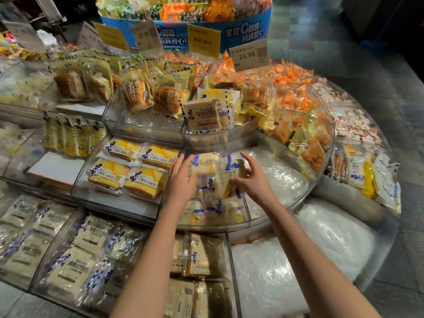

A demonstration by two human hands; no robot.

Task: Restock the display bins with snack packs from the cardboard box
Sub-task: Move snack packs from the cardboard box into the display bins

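Both my hands reach into a clear plastic bin (pixel 229 222) on the middle tier of a round display. Inside it lie several clear-wrapped bread snack packs (pixel 210 171) with blue print, piled loosely. My left hand (pixel 180 180) rests flat on the pile's left side with its fingers apart. On the pile's right side my right hand (pixel 250 177) has its fingers curled onto one pack (pixel 234 168). The cardboard box is not in view.
Left of the bin, another bin holds yellow cake packs (pixel 135 167). White-bread packs (pixel 75 249) fill the bottom tier. Crumpled clear plastic filler (pixel 282 177) lies to the right. Price signs (pixel 249 55) and upper bins of bread stand behind. Dark floor runs on the right.
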